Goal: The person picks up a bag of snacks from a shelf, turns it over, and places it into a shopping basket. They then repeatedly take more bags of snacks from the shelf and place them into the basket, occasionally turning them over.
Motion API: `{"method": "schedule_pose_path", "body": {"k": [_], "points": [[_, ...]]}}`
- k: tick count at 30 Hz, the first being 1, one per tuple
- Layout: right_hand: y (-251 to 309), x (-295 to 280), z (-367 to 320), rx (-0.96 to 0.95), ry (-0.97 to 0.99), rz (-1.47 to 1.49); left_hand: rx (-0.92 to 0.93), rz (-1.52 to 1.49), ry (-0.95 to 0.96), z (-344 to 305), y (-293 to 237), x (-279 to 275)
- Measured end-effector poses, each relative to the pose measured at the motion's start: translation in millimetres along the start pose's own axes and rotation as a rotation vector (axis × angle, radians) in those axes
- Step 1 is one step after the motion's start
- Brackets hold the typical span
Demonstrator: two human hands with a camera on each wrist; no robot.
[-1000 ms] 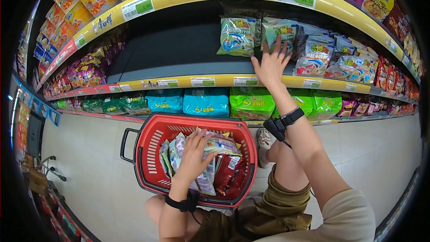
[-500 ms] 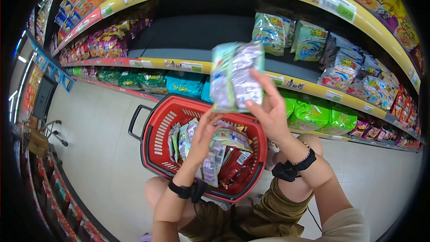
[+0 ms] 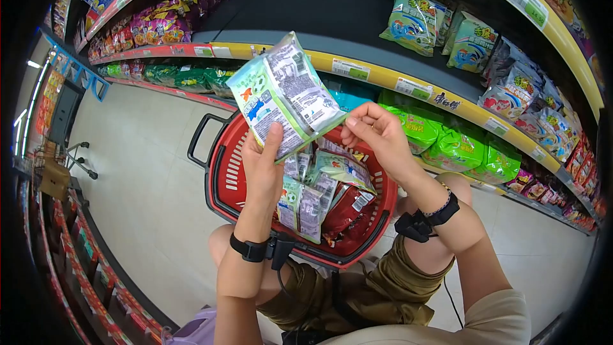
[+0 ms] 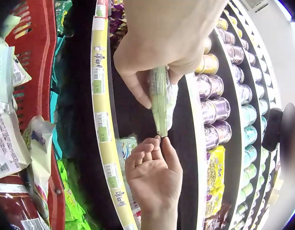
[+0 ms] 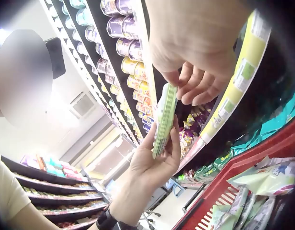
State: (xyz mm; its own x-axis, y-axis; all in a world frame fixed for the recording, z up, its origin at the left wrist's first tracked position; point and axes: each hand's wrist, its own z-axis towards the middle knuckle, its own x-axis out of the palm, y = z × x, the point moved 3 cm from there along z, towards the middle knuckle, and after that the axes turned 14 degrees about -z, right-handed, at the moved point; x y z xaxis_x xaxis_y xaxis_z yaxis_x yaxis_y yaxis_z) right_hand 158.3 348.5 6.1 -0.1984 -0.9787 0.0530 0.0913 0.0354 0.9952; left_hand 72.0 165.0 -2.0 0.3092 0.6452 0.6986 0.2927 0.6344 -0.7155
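Observation:
My left hand holds a pale green noodle packet by its lower left part, thumb across the printed face. The packet is tilted above the basket, its purple-and-white text panel towards me. At the packet's right corner, my right hand pinches with thumb and forefinger. In the left wrist view the packet shows edge-on between both hands, its crimped seam running lengthwise. Below stands a red shopping basket holding several similar pale packets and a dark red packet.
A shelf ahead carries two stacks of green packets and grey-blue packets to the right. Purple packets fill its left end. Bright green multipacks sit on the low shelf. A cart stands at far left.
My right hand has brought the packet off the shelf, over the basket. My left hand has risen from the basket and now grips it, while the right has shifted to its corner. The view has turned left.

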Motion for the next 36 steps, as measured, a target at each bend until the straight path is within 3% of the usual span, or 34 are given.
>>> {"method": "schedule_pose_path", "body": {"k": [8, 16, 23, 25, 27, 28, 29, 31, 32, 33, 34, 35, 36], "points": [[0, 0, 0, 0.064, -0.036, -0.024, 0.082, 0.086, 0.031, -5, -1, 5], [11, 2, -6, -0.050, -0.002, 0.013, -0.146, -0.061, -0.020, 0, 4, 1], [14, 2, -8, -0.112, 0.022, -0.009, -0.187, -0.121, -0.040, 1, 6, 1], [8, -1, -6, -0.100, 0.061, -0.041, -0.147, 0.015, -0.029, 2, 1, 1], [-2, -3, -6, -0.031, 0.085, -0.173, -0.127, 0.388, -0.005, 8, -5, -13], [-3, -3, -6, -0.088, 0.133, -0.458, -0.157, 0.502, 0.059, 10, -9, -23], [-2, -5, -7, -0.134, 0.180, -0.745, -0.310, 0.488, 0.094, 6, -19, -13], [1, -8, -10, -0.032, 0.219, -0.904, -0.342, 0.964, 0.332, 11, -17, -44], [8, -13, -9, 0.021, 0.150, -1.018, -0.344, 0.962, 0.363, 6, -14, -41], [7, -22, -5, 0.029, 0.126, -1.026, -0.362, 1.219, 0.355, 1, -15, -40], [10, -36, 2, -0.131, -0.122, -1.036, -0.369, 1.475, 0.335, -3, -14, -41], [14, -51, 6, -0.293, -0.362, -1.034, -0.363, 1.469, 0.351, -5, -7, -46], [21, -66, 8, -0.358, -0.527, -1.148, -0.148, 1.563, 0.480, -5, 3, -48]]}}
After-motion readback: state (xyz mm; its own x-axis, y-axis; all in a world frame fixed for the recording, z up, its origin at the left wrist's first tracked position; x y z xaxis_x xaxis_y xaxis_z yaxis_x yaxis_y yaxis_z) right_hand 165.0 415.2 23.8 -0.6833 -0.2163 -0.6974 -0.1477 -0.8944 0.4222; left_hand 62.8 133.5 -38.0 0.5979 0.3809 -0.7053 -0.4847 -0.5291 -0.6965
